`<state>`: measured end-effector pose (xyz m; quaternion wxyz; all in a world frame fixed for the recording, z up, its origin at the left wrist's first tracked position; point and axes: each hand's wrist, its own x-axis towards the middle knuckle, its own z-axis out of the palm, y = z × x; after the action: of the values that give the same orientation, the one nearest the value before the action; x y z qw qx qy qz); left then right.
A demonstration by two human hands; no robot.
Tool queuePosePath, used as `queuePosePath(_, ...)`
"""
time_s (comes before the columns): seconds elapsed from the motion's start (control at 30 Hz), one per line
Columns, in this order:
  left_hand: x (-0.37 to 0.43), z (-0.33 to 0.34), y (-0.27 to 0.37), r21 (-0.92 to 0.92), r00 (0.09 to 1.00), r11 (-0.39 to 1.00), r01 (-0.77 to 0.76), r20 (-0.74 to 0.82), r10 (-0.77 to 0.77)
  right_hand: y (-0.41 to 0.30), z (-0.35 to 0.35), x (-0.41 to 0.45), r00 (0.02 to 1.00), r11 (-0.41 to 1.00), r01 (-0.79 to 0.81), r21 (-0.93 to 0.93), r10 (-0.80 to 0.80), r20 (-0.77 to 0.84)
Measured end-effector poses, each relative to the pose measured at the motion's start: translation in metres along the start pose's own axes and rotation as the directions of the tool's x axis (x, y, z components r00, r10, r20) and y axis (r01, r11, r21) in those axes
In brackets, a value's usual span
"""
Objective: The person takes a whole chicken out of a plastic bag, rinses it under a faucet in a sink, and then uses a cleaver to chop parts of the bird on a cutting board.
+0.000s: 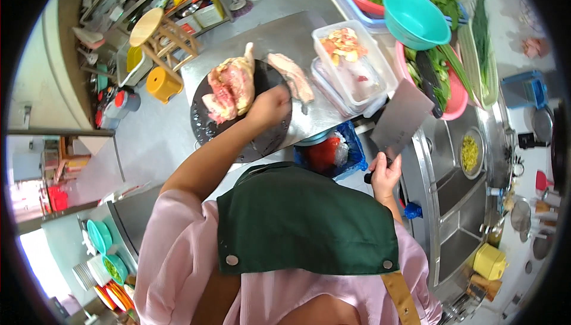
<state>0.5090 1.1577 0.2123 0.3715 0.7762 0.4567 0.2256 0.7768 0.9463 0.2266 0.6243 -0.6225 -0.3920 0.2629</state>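
My right hand (386, 174) grips the black handle of a cleaver (402, 119), its broad blade raised to the right of the steel table (301, 26). Blurred over the round black cutting board (267, 135) is my left hand (271, 105); its fingers look curled, and whether anything is in them cannot be told. Beside it on the board lies a raw poultry carcass (232, 86). A strip of raw meat (292, 77) rests at the board's far right edge, partly on the table. Right of that strip, a clear plastic tub (363, 75) holds cut raw pieces.
A pink basin (457, 97) of vegetables holds a black-handled tool. Above it sits a turquoise bowl (417, 18). Steel sinks (461, 231) line the right side. Below the table edge stands a blue-lined bin (352, 148). A wooden stool (147, 26) and a yellow stool (163, 85) are at left.
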Motion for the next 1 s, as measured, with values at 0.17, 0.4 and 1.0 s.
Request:
queuePosePath(0.17, 0.068, 0.030, 0.110, -0.304, 0.928, 0.898, -0.317, -0.295, 0.228, 0.000, 0.010, 0.002, 0.999, 0.999, -0.039, 0.032, 0.038, 0.024)
queuePosePath(0.4, 0.022, -0.013, -0.001, -0.074, 0.759, 0.987, -0.144, -0.649, 0.062, -0.004, 0.020, -0.002, 0.987, 0.999, 0.016, -0.035, -0.010, 0.158)
queuePosePath(1.0, -0.135, -0.114, -0.107, 0.160, 0.910, 0.896, 0.415, -0.075, -0.408, -0.022, 0.185, 0.015, 0.598, 0.725, 0.484, -0.491, 0.136, 0.790)
